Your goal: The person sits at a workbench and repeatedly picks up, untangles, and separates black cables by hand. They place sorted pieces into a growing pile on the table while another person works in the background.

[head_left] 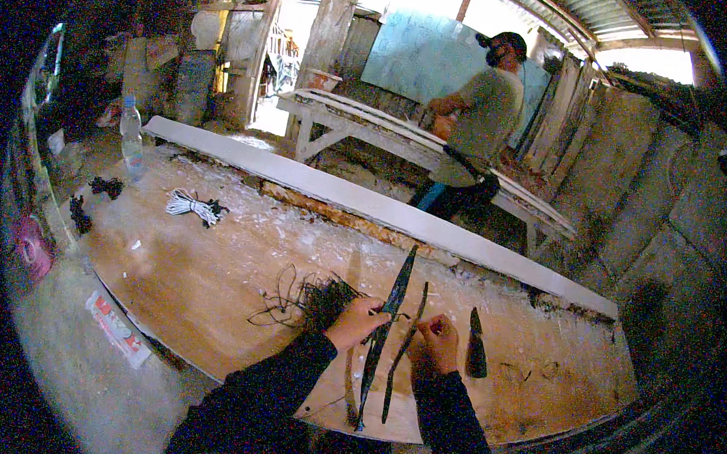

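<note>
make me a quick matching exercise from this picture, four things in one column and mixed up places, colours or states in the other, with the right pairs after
1. wider long dark strip
2. clear plastic bottle
3. cord bundle
4. short dark tapered piece

a. mostly white, dark at one end
b. lying to the right of the right hand
c. held by the left hand
d. upright, with a blue cap

Right pairs: 1-c, 2-d, 3-a, 4-b
</note>
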`<state>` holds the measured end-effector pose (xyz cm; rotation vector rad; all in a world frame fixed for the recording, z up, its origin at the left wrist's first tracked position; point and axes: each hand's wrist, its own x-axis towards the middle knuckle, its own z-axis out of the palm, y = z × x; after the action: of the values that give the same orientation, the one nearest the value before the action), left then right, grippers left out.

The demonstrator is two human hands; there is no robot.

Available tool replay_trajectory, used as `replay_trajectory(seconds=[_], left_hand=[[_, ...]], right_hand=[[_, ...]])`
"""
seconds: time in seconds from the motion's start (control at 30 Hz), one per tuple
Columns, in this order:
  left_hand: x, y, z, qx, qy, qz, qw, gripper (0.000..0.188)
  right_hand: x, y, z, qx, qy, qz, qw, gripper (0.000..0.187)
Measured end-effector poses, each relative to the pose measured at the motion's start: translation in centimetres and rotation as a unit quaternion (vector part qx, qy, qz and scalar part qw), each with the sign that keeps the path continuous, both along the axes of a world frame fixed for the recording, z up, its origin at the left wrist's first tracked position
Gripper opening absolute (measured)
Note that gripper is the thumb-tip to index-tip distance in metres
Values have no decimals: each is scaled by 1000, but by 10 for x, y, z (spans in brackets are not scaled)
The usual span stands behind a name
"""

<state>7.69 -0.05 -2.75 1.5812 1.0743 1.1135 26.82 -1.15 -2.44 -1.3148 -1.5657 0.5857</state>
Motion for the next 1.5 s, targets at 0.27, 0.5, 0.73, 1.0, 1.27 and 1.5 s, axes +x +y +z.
replay_trajectory(seconds=[0.27, 0.5, 0.73, 1.0, 1.27, 1.5], left_hand=[[7, -10, 7, 78, -46, -15, 996, 21], [9, -16, 15, 59, -40, -63, 995, 18], [12, -14, 7, 65, -55, -57, 995, 16], [17, -10, -5, 120, -16, -26, 992, 17], [20, -13, -6, 138, -17, -25, 990, 15], [20, -18, -1, 157, -7, 10, 988, 14]], right_hand=[[-37, -32, 17, -163, 333, 149, 917, 8], [-31, -27, 21, -119, 262, 161, 944, 5], [-25, -28, 23, -127, 222, 155, 954, 5], [-23, -27, 19, -84, 191, 129, 970, 6], [-24, -30, 18, -72, 154, 109, 979, 6], [-27, -32, 23, -81, 145, 91, 982, 6]])
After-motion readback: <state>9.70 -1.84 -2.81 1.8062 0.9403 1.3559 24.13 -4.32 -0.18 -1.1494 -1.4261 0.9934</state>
